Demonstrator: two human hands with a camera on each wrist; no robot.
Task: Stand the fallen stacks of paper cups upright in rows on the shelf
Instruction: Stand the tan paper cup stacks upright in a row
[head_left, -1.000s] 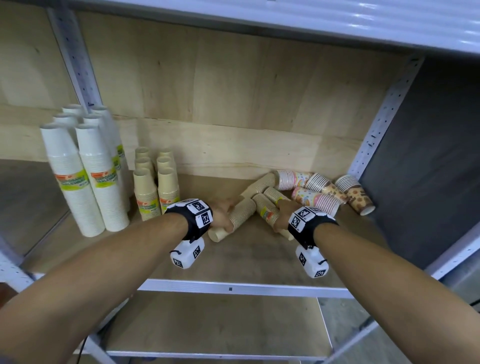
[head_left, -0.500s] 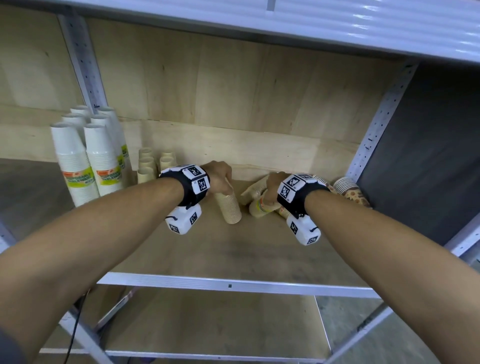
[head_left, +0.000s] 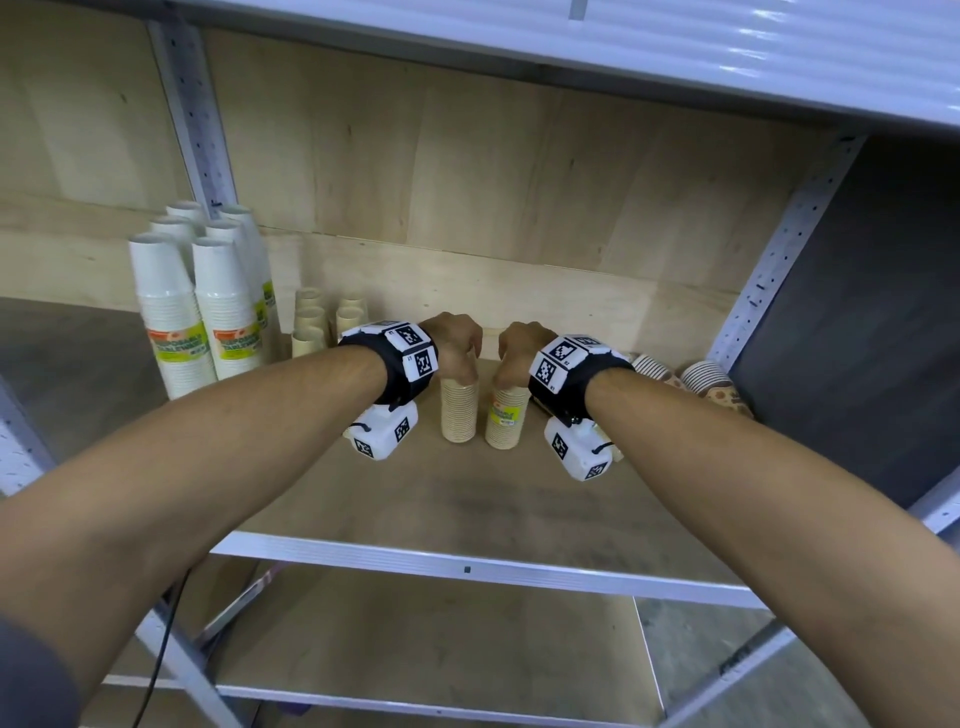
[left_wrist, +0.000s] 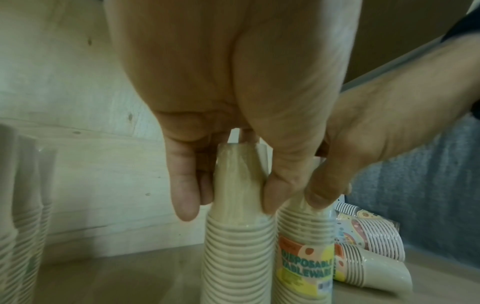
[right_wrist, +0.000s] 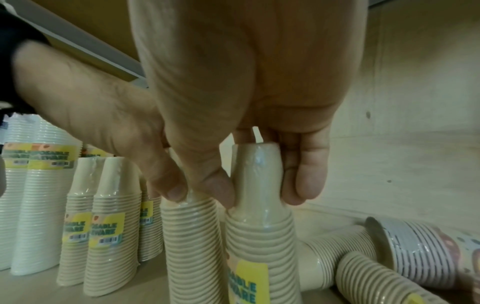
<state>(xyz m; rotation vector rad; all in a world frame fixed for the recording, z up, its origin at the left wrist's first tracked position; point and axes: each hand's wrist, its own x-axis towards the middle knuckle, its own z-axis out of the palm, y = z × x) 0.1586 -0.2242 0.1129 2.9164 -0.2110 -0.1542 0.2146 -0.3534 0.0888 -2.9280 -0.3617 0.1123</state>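
Two beige cup stacks stand upright side by side mid-shelf. My left hand (head_left: 457, 348) grips the top of the left beige stack (head_left: 458, 413), seen close in the left wrist view (left_wrist: 237, 236). My right hand (head_left: 517, 351) grips the top of the right beige stack (head_left: 506, 418), which carries a yellow label (right_wrist: 248, 281). Fingers (right_wrist: 309, 181) and thumb pinch its top cup. Two more beige stacks (right_wrist: 345, 253) lie fallen to the right, beside fallen patterned stacks (head_left: 711, 379).
Tall white cup stacks (head_left: 197, 312) and short beige stacks (head_left: 322, 322) stand in rows at the left. The shelf board (head_left: 467, 499) runs to a metal front rail (head_left: 467, 569). A perforated upright (head_left: 774, 260) and a dark wall bound the right side.
Both hands have lifted a fallen beige stack each and stood them upright, next to each other, nearer the shelf's middle. The head view has moved closer and lower.
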